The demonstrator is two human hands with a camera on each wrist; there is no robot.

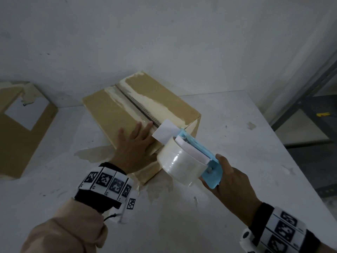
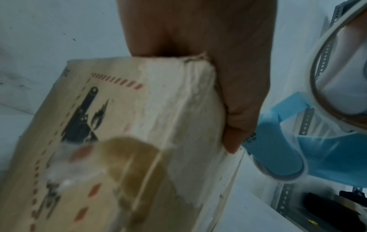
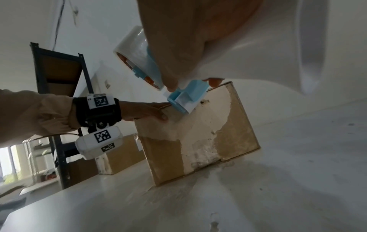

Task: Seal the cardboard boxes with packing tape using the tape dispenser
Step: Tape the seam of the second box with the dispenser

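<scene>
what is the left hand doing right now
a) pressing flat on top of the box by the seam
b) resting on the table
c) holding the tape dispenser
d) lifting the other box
a: the left hand lies flat, fingers straight, on the cardboard box; the right hand grips the tape dispenser.

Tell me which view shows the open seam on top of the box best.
The head view: it looks down on the box, so the dark seam runs in plain sight from the far edge to the left hand. The left wrist view shows only the box's printed side, blurred. The right wrist view shows only the box's end face, no seam.
</scene>
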